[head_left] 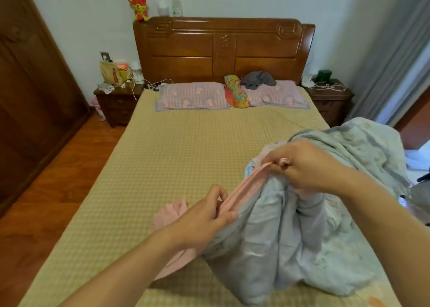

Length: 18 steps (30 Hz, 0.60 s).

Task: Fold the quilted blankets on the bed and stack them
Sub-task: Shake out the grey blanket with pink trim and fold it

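A crumpled pale blue-green quilted blanket [309, 232] with a pink border [246, 190] lies heaped on the near right part of the bed [162, 167]. My left hand [204, 218] pinches the pink border at its lower end. My right hand [304, 164] pinches the same border higher up, so the edge runs taut between both hands. A pink piece of cloth [172, 211] shows under my left hand; I cannot tell whether it is a second blanket or the same one's underside.
The bed has a yellow checked sheet, two pink pillows [193, 96], a colourful small pillow [236, 92] and a grey garment [258, 79] by the wooden headboard [223, 48]. Cluttered nightstands [118, 101] flank it. A wardrobe stands left, curtains right.
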Each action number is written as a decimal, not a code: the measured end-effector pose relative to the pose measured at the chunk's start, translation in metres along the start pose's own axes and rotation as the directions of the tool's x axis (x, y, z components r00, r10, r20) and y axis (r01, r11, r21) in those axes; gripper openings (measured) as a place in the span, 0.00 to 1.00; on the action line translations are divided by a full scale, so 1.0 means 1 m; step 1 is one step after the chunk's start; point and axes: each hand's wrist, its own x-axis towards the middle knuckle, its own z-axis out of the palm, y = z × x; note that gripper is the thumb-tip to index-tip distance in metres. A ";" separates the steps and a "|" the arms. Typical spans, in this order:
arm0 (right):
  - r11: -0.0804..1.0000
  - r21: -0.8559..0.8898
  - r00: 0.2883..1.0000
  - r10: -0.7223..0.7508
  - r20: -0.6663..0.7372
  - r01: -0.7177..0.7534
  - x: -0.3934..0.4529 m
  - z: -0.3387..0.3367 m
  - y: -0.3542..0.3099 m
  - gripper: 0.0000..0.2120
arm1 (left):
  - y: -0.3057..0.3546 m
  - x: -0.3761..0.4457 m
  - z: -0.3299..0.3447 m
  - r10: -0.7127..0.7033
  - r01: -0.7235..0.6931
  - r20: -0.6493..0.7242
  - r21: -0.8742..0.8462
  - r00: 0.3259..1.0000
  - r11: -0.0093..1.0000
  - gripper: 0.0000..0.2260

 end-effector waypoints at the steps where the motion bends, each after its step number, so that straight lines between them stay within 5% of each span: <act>1: 0.999 -0.052 0.992 0.000 -0.126 -0.007 0.005 -0.012 -0.001 0.07 | -0.010 -0.001 -0.003 0.020 -0.019 -0.017 0.062 1.000 0.998 0.15; 5: 0.972 -0.118 0.798 0.093 -0.595 -0.202 0.026 -0.069 -0.014 0.09 | -0.024 -0.004 -0.017 0.238 -0.180 -0.227 0.249 0.945 0.952 0.25; 8: 0.955 -0.006 0.694 0.211 -0.688 -0.296 0.042 -0.105 -0.034 0.10 | -0.024 -0.003 -0.029 0.467 -0.324 -0.304 0.419 0.831 0.848 0.28; 11: 0.937 -0.065 0.731 0.224 -0.644 -0.344 0.061 -0.122 -0.059 0.15 | -0.015 0.007 -0.030 0.423 -0.212 -0.269 0.569 0.865 0.794 0.14; 13: 0.929 -0.137 0.794 0.209 -0.570 -0.343 0.073 -0.126 -0.077 0.18 | -0.015 0.022 -0.025 0.233 -0.030 -0.375 0.475 0.897 0.879 0.21; 15: 0.922 -0.168 0.854 0.239 -0.462 -0.349 0.081 -0.127 -0.091 0.17 | -0.025 0.043 -0.031 0.055 0.121 -0.517 0.300 0.854 0.946 0.21; 18: 0.894 -0.228 0.887 0.290 -0.360 -0.385 0.086 -0.126 -0.095 0.16 | -0.042 0.052 -0.063 0.111 0.162 -0.592 0.388 0.798 0.907 0.06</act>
